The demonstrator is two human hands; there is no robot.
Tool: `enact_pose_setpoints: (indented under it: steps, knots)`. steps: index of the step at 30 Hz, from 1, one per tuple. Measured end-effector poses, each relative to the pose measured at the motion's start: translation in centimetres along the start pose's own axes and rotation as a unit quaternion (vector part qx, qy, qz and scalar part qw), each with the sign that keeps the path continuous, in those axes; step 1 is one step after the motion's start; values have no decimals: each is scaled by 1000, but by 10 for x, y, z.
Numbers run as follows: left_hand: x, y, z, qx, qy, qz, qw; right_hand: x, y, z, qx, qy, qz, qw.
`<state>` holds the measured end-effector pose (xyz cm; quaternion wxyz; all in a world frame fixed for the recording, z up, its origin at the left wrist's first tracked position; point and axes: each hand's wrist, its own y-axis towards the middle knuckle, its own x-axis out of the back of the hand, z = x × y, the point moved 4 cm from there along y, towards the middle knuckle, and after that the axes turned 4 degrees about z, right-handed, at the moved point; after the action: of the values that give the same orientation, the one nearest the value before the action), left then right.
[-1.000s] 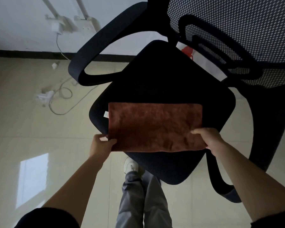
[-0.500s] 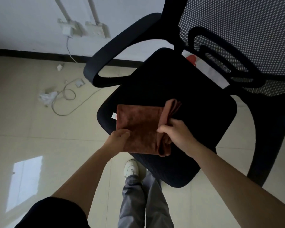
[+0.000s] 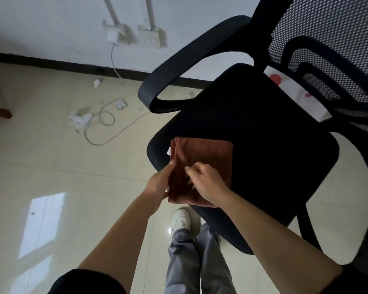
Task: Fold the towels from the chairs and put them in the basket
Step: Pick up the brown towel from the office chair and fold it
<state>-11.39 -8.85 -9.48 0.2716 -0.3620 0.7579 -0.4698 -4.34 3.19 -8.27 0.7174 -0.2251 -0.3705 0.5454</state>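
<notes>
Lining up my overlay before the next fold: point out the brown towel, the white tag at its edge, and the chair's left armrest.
brown towel (image 3: 208, 153): head view, bare upper face of the folded cloth.
white tag (image 3: 168, 151): head view, small label poking out at the towel's left edge.
armrest (image 3: 179, 62): head view, top of the curved black arm.

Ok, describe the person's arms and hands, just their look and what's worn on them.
Both forearms are bare from elbow to wrist, with short black sleeves ending near the elbows at the bottom of the view. The left hand and right hand wear no gloves; no rings, watch or bracelet show. Nails on the fingers look short and plain.
</notes>
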Motion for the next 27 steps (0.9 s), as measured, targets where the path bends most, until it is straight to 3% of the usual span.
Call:
enact_pose_setpoints:
  steps: [2, 4, 7, 11, 15, 21, 27]
  knots:
    - [-1, 3, -3, -49, 124, -12, 991, 13, -2, -11, -1, 29, -42, 999]
    - [0, 4, -6, -101, 217, -75, 968, 29, -5, -26, -13, 64, -94, 993]
    - [5, 4, -5, -121, 209, -156, 958, 49, -11, -49, -50, 98, -176, 978]
    - [5, 9, 1, -86, 149, -164, 971, 61, -18, -71, -110, 113, -231, 960]
    - [0, 7, 3, -49, 137, -123, 982, 48, -17, -81, -142, 209, -162, 954]
    - [-8, 1, 1, -10, 53, 12, 998, 41, -20, -75, -187, 374, -69, 906]
    - [-12, -30, -8, -3, -40, 102, 994, 59, -53, -54, -144, 437, -12, 888]
